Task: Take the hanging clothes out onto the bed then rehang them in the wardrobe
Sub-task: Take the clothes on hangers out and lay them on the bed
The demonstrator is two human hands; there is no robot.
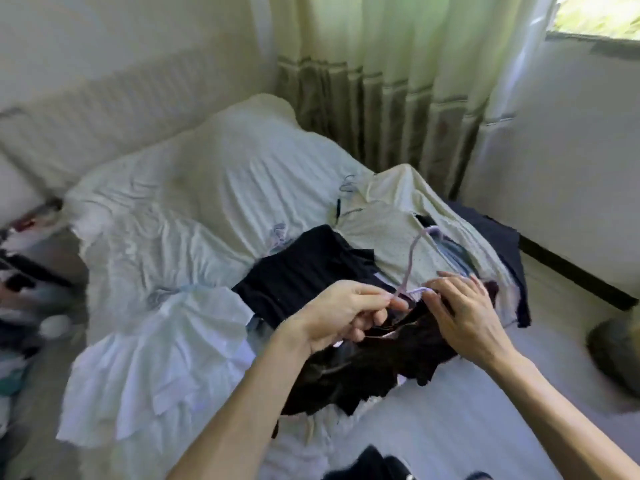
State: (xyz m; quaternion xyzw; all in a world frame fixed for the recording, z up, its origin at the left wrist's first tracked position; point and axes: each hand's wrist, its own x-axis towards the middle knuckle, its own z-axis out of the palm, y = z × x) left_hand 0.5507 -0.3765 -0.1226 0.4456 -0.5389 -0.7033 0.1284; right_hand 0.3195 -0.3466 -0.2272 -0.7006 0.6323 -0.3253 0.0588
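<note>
A pale lilac hanger (414, 252) sticks up from a dark brown garment (374, 368) lying on the bed (194, 188). My left hand (343, 313) pinches the hanger's base with curled fingers. On the garment's collar just right of the hanger rests my right hand (464, 313), its fingers spread and fairly straight. A black top (304, 271) lies flat behind the hands. A cream dotted shirt (391, 230) and a dark navy garment (498, 237) lie to the right of it. A white ruffled piece (152, 362) spreads at the lower left.
A second dark hanger hook (348, 185) pokes out above the cream shirt. Green curtains (381, 81) hang behind the bed, with a window (599, 15) at the upper right. Blurred clutter (20, 271) sits on the floor at the left, and a dark object (616, 351) at the right.
</note>
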